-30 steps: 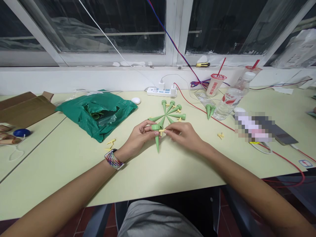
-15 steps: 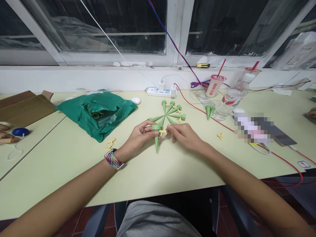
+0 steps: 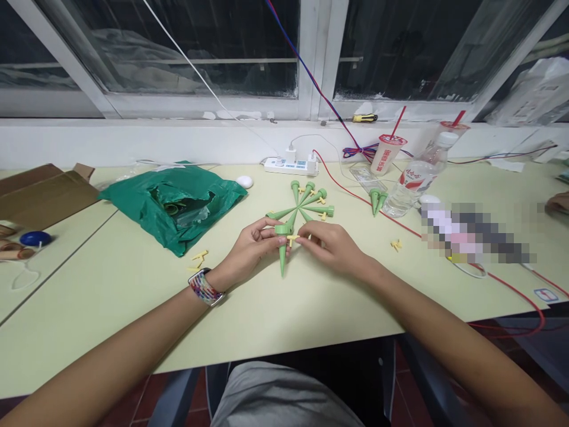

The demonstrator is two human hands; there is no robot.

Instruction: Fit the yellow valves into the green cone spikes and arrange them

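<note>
Fingers of the left hand (image 3: 253,246) grip a green plastic cone spike (image 3: 282,255), seemingly light and stiff, best held at its wide collar; fingers of the right hand (image 3: 331,246) pinch a small yellow plastic T-piece (image 3: 292,239).

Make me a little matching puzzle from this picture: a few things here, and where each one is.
Things:
1. Green plastic cone
2. Small yellow plastic piece
3. Screwdriver
4. Green plastic bag

Places:
A. On the windowsill
B. On the desk, left of the hands
C. Held in the left hand
D. Pinched by the right hand

Pairs: 1-C, 2-D, 3-A, 4-B
</note>
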